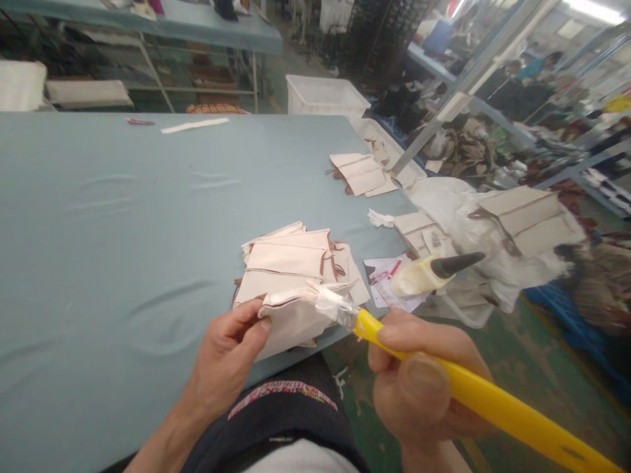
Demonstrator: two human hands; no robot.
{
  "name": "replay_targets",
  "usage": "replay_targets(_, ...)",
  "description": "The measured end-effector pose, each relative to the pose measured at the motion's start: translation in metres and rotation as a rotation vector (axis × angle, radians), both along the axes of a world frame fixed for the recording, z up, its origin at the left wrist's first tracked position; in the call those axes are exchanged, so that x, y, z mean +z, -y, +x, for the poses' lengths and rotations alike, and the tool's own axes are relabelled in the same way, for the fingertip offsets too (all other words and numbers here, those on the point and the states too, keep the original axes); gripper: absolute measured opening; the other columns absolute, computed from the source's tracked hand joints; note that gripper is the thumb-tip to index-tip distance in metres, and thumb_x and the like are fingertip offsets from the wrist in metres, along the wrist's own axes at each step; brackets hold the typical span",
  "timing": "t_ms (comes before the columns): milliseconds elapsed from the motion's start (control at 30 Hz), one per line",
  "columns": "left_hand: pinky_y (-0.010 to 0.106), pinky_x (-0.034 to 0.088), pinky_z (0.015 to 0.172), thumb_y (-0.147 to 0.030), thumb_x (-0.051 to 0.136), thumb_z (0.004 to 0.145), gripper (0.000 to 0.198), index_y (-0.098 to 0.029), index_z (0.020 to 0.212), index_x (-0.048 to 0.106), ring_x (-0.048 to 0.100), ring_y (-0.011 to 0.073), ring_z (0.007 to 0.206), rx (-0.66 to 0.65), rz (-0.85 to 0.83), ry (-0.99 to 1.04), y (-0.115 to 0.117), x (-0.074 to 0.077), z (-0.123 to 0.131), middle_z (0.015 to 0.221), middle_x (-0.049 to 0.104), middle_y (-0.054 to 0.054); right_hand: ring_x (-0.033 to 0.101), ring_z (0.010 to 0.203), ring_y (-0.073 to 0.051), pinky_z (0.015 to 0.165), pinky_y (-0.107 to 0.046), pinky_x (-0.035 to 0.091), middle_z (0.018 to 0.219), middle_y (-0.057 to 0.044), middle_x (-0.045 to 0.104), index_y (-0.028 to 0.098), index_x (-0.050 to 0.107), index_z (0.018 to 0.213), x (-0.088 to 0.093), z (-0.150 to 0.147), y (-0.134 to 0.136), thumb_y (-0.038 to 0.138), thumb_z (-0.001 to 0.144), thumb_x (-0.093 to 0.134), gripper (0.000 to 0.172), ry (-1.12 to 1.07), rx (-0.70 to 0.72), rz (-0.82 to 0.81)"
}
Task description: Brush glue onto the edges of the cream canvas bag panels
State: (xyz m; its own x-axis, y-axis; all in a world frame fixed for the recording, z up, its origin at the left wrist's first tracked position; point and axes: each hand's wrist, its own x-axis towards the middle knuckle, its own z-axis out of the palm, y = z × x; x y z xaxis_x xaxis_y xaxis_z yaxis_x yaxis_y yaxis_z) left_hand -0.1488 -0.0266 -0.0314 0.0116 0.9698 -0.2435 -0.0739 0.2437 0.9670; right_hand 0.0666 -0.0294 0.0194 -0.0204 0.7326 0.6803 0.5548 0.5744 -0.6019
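Note:
Between the thumb and fingers of my left hand (229, 345) is the corner of a cream fabric piece (290, 325), its upper edge folded open toward me. My right hand (426, 381) is closed round the yellow handle of a brush (473, 387). White stuff coats the brush's bristles, which touch the piece's edge. Behind it lies a stack of similar cream pieces (286, 259) with brown edging, fanned unevenly on the table. Past my right hand stands a pale bottle (419, 276) with a black pointed tip.
The blue-green table (148, 217) carries a white strip (194, 125) and a small pen-like item (140, 121) at its far side. More cream pieces (359, 174) lie along the right edge. Beyond are a white bin (323, 95), a plastic bag (453, 203) and a metal post (444, 112).

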Motion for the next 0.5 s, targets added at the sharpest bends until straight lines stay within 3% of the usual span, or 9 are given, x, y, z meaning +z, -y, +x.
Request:
replay_targets(133, 0.023, 0.048, 0.059, -0.022, 0.065, 0.088, 0.022, -0.022, 0.067, 0.07, 0.06, 0.0152, 0.06, 0.06, 0.325, -0.335, 0.003, 0.0, 0.004, 0.064, 0.064, -0.001, 0.047, 0.037, -0.01, 0.04, -0.023, 0.044, 0.056, 0.008, 0.054, 0.023, 0.069, 0.095, 0.0, -0.009, -0.007, 0.037, 0.114, 0.051, 0.03, -0.178, -0.002, -0.04)
replay_targets(267, 0.023, 0.043, 0.055, -0.006, 0.059, 0.088, 0.028, -0.025, 0.067, 0.056, 0.051, 0.0118, 0.05, 0.063, 0.646, -0.481, 0.008, -0.005, 0.004, 0.059, 0.055, -0.006, 0.045, 0.036, -0.01, 0.038, -0.021, 0.04, 0.053, 0.009, 0.051, 0.023, 0.071, 0.095, -0.003, -0.014, -0.008, 0.033, 0.112, 0.055, 0.025, -0.291, 0.017, -0.174)
replay_targets(400, 0.026, 0.047, 0.06, 0.003, 0.057, 0.087, 0.031, -0.027, 0.076, 0.055, 0.056, 0.0141, 0.052, 0.042, 0.847, -0.597, 0.014, -0.012, 0.004, 0.057, 0.053, -0.007, 0.05, 0.037, -0.01, 0.041, -0.022, 0.044, 0.052, 0.01, 0.053, 0.024, 0.071, 0.096, 0.001, -0.011, -0.005, 0.024, 0.106, 0.059, 0.016, -0.123, 0.027, -0.217)
replay_targets(500, 0.027, 0.048, 0.063, 0.006, 0.058, 0.086, 0.032, -0.026, 0.081, 0.057, 0.061, 0.0151, 0.057, 0.022, 0.927, -0.676, 0.016, -0.016, 0.007, 0.062, 0.06, -0.005, 0.054, 0.038, -0.008, 0.045, -0.021, 0.049, 0.057, 0.008, 0.063, 0.023, 0.067, 0.093, 0.01, -0.008, -0.006, 0.018, 0.102, 0.056, 0.016, 0.032, 0.03, -0.217)
